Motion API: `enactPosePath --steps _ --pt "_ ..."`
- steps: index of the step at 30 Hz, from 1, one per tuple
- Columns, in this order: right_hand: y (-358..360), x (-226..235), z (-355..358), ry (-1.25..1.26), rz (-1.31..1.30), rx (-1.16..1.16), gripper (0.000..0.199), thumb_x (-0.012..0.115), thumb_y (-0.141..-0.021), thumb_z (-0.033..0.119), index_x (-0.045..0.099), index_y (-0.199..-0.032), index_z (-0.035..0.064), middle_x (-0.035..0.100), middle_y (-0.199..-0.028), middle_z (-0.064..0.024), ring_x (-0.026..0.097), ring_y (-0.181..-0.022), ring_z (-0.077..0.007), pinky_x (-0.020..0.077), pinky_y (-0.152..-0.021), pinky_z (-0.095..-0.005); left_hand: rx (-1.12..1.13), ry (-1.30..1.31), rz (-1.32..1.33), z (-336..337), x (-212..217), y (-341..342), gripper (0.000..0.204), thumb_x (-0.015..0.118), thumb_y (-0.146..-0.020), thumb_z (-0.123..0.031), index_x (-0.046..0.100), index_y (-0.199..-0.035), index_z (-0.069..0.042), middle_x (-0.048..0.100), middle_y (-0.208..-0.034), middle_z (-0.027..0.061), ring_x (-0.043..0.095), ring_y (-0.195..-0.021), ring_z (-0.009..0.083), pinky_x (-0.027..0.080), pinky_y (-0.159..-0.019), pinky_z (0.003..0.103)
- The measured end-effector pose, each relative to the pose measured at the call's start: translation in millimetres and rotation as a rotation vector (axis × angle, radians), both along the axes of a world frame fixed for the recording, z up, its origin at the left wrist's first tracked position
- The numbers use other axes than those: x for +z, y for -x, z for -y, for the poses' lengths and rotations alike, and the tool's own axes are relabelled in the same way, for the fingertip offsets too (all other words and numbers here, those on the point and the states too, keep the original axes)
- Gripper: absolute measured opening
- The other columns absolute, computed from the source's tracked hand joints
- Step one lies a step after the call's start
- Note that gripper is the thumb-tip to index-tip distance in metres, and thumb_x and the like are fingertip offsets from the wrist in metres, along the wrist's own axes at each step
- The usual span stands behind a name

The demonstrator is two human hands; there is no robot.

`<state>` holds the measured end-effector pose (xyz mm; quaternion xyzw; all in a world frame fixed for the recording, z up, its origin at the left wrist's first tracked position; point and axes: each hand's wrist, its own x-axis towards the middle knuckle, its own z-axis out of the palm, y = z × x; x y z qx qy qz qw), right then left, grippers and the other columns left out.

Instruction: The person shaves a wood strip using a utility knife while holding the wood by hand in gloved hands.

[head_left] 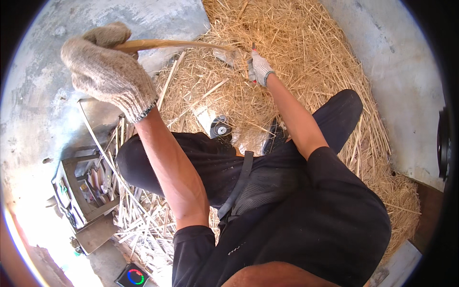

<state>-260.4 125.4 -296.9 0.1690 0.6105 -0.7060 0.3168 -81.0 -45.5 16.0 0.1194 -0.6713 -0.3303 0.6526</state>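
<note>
My left hand point(107, 67), in a beige knitted glove, is raised at the upper left. Its fingers are wrapped round one end of a long, slightly bowed bamboo strip point(167, 43). The strip reaches right, and its far end lies close to my right hand point(261, 68). That hand, in a whitish glove, is closed around a slim tool point(254, 47) with a dark tip and bits of red; its kind is too small to tell. Thin shavings point(277, 28) are heaped under and around the strip's far end.
A round dark piece with a metal centre point(221, 129) sits between my legs. At the left stands a wooden box point(91, 186) with small items, beside loose bamboo strips point(138, 210). A dark device with a coloured ring point(133, 276) lies lower left. Grey walls point(397, 71) curve around.
</note>
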Motion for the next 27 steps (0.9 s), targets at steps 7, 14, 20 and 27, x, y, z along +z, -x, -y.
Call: enactPosePath --steps 7,14,20,27 --pt "-53.8 81.5 19.9 -0.401 -0.996 0.166 0.057 0.05 -0.1 0.056 0.063 -0.11 0.0011 0.062 -0.067 -0.0218 0.066 -0.063 -0.0323 0.0496 -0.062 -0.0465 -0.136 -0.021 0.148 -9.3 -6.7 -22.6 0.048 0.042 -0.103 -0.036 0.066 -0.088 0.003 0.071 -0.075 0.0142 0.066 -0.055 0.0199 0.054 -0.051 0.03" --pt "-13.6 -24.1 43.0 -0.91 -0.911 0.464 0.053 0.04 -0.105 0.048 0.063 -0.108 -0.0001 0.071 -0.08 -0.0181 0.067 -0.066 -0.0394 0.0529 -0.063 -0.0494 -0.068 0.168 0.099 -13.3 -5.3 -16.1 0.048 0.042 -0.101 -0.037 0.065 -0.088 0.003 0.069 -0.074 0.0164 0.065 -0.056 0.0222 0.053 -0.052 0.029" --pt "-11.8 19.9 33.8 0.49 0.43 0.273 0.045 0.047 -0.104 0.052 0.054 -0.089 0.0097 0.03 -0.052 0.0085 0.026 -0.038 -0.0056 0.0196 -0.035 -0.0247 -0.197 -0.218 0.049 -7.1 -8.4 -35.2 0.048 0.045 -0.101 -0.04 0.064 -0.089 0.003 0.067 -0.072 0.017 0.064 -0.055 0.0218 0.05 -0.047 0.028" --pt "-78.3 135.0 24.1 0.107 -0.328 0.32 0.032 0.045 -0.107 0.035 0.061 -0.101 0.0078 0.042 -0.059 0.0036 0.038 -0.041 -0.0075 0.0356 -0.035 -0.0283 0.02 -0.034 0.136 -5.2 -26.2 -47.1 0.05 0.046 -0.104 -0.043 0.064 -0.089 0.002 0.069 -0.072 0.0135 0.065 -0.056 0.0195 0.053 -0.054 0.031"
